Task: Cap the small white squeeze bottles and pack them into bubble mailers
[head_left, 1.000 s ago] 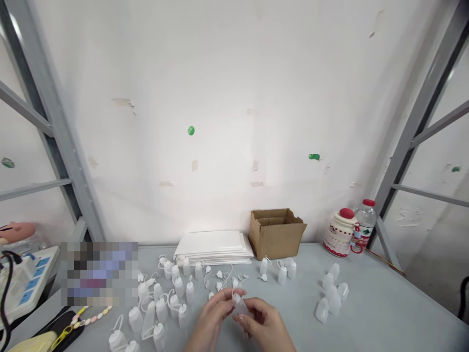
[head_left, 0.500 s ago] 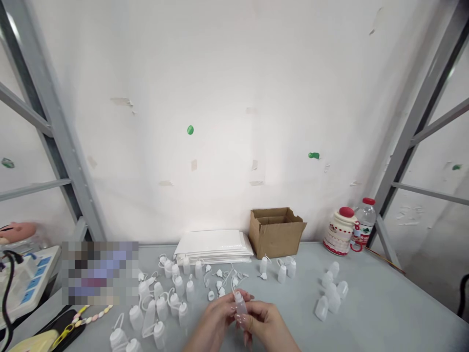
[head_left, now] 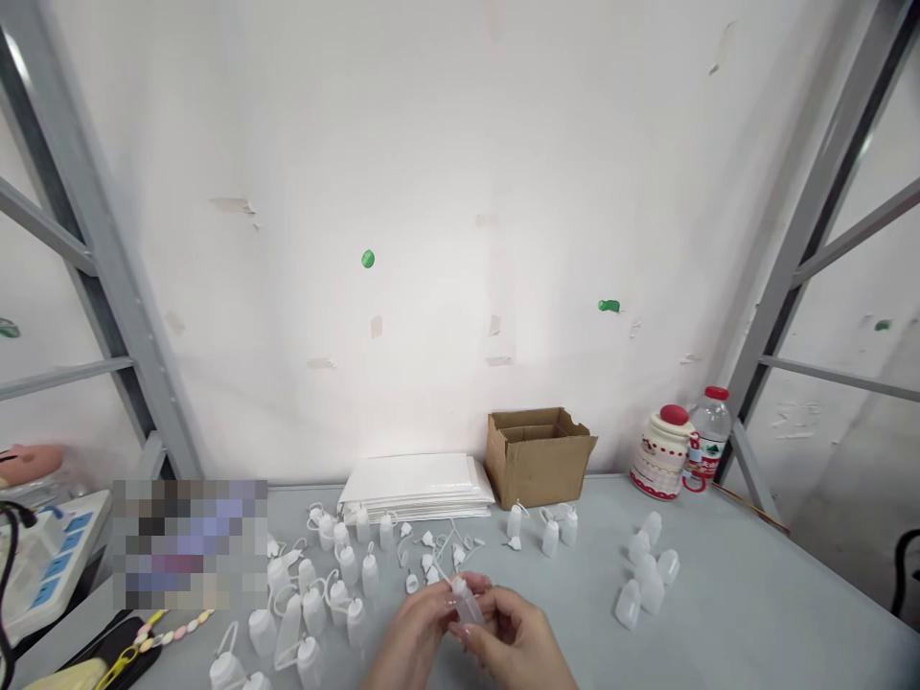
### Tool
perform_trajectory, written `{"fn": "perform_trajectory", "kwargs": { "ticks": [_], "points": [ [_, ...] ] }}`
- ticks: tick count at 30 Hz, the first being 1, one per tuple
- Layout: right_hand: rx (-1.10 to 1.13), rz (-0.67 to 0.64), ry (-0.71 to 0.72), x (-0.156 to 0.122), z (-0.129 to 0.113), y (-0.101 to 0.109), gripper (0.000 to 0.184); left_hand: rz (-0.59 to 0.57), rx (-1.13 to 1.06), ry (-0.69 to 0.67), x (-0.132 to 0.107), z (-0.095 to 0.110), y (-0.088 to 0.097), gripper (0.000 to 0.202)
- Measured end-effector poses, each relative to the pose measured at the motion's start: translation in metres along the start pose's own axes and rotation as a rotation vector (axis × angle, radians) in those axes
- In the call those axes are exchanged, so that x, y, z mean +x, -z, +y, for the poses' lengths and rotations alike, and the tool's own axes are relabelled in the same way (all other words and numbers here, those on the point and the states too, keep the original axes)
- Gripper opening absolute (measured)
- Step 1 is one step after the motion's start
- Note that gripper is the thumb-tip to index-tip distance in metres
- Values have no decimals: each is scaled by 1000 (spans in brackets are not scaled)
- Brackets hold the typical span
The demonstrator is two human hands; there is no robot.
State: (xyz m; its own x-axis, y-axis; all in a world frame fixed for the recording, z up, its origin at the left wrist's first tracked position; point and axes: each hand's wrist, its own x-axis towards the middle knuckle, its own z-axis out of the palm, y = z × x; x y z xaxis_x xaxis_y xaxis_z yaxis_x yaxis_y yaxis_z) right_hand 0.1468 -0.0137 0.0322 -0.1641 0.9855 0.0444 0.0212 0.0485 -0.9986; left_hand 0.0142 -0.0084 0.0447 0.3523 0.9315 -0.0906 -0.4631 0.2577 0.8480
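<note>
Between my two hands is a small translucent plastic squeeze bottle (head_left: 467,606), tilted, its top leaning up to the left with a thin white strap rising from it. My left hand (head_left: 424,618) grips it near the neck, and my right hand (head_left: 514,632) has fingers and thumb closed round its lower body. Just beyond my hands lie several loose white caps with straps (head_left: 429,561). To the left stand many similar bottles with strapped caps (head_left: 312,609). Several bottles without caps (head_left: 649,583) lie in a group at the right.
An open cardboard box (head_left: 539,465) stands against the wall beside a stack of white sheets (head_left: 417,487). At the back right are a red-lidded jar (head_left: 659,455) and a plastic drink bottle (head_left: 711,431). A power strip (head_left: 61,556) sits far left, near a beaded strap (head_left: 179,632).
The bottle in my hands has tipped further, its top now leaning left. My right hand has shifted slightly around it. The whole view has drifted a little.
</note>
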Motion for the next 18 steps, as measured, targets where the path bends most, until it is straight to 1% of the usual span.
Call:
{"fn": "perform_trajectory", "kwargs": {
  "ticks": [3, 5, 7, 9, 11, 13, 16, 18],
  "points": [
    [-104, 72, 81, -2, 0, -1, 30, 43, -20, 18, -2, 1, -2, 37],
    [-161, 66, 106, -3, -1, 0, 26, 62, -15, 17, -4, 3, -4, 40],
    [-210, 48, 124, -3, -2, 2, 23, 77, 14, 12, -6, 5, -6, 38],
    [-250, 29, 139, -4, -2, 3, 21, 76, 49, 18, -7, 6, -8, 38],
    [-280, 36, 149, -4, 0, 4, 20, 68, 59, 29, -8, 7, -9, 39],
    [-307, 42, 150, -4, 2, 4, 21, 62, 40, 11, -8, 8, -11, 34],
    [-333, 47, 155, -4, 6, 3, 21, 27, -26, -28, -9, 9, -15, 16],
    [-330, 64, 160, -5, 8, 2, 22, 0, -80, -30, -10, 9, -17, 10]
  ]
}}
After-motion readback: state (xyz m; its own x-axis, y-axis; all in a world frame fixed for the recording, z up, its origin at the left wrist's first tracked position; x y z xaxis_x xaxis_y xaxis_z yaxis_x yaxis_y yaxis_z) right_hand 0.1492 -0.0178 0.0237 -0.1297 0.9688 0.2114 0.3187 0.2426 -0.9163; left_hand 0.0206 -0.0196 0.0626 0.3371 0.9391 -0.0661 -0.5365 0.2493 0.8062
